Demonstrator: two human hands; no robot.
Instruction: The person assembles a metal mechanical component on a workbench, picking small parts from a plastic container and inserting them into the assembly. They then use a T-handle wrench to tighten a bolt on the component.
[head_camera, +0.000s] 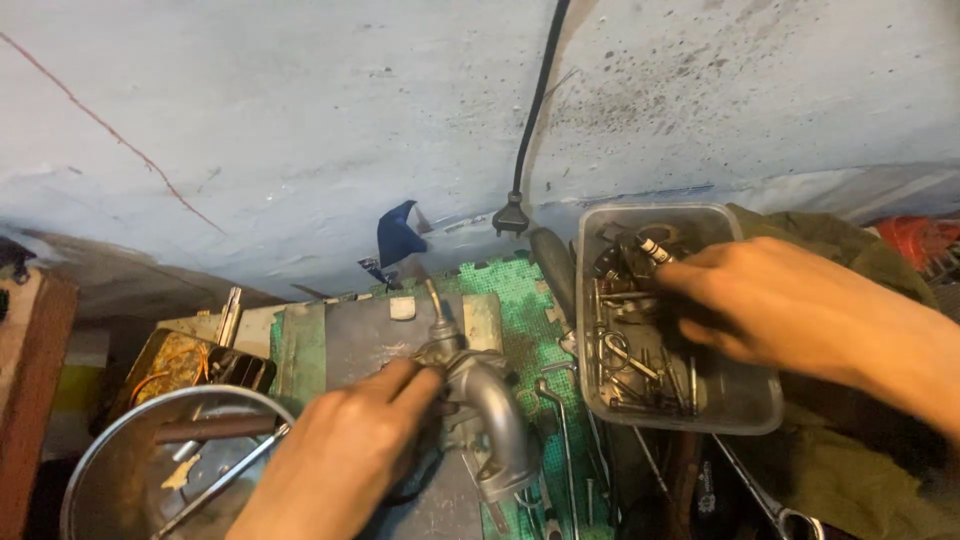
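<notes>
Left hand (345, 455), nearest the camera at the bottom edge of the view, is closed around a grey metal carburettor assembly with a curved intake elbow (480, 415). Thumb and fingers clamp the body where the elbow meets it. The assembly rests on a grey metal plate (365, 335) at the middle of the workbench, with the elbow curving down toward the near edge. A thin brass-coloured stem rises from the top of the assembly.

Right hand (770, 305) reaches into a clear plastic tray (745, 405) at the right side of the workbench. Its fingers are curled among loose small metal parts (630, 365), bolts, hooks and pins. Whether the fingertips have pinched any one part cannot be told; they are partly blurred and hidden among the hardware.

Judged progress: the assembly is secured on the plate and no fastener or tool is applied to it yet; selection of a part from the tray appears to be under way and unfinished.

Surroundings: a green mesh mat (525, 300) lies under the plate and tray. A round steel bowl (175, 465) holding a rod sits at the near left corner. A black power plug (511, 218) hangs on its cable against the wall behind. Loose wrenches (560, 420) lie between the assembly and the tray.
</notes>
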